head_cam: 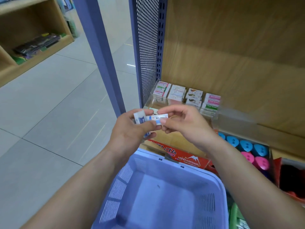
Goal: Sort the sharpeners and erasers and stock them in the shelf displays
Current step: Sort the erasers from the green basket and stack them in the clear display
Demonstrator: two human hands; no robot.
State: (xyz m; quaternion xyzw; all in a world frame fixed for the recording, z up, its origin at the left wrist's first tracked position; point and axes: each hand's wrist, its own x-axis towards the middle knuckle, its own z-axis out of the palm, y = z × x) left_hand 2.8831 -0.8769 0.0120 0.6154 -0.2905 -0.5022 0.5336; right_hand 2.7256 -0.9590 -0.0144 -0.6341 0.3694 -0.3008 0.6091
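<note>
Small stack of blue-and-white erasers (140,120) clamped in left hand (132,134), held over near edge of shelf, above basket's far rim. Right hand (183,124) at 3 o'clock of stack; its fingers (162,121) pinch one eraser (159,116), drawing it off.

Step in hand: likely separating single eraser for stocking.

Next move calls for reach toward 1 o'clock, to clear display tray (186,98) holding eraser rows. Lilac basket (165,187) at 6 o'clock looks emptied. Sharpeners (245,150) at 4 o'clock, already boxed.

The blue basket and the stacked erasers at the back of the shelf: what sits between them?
In the head view, a red Hard Eraser box lies between the basket and the stacked erasers.
</note>
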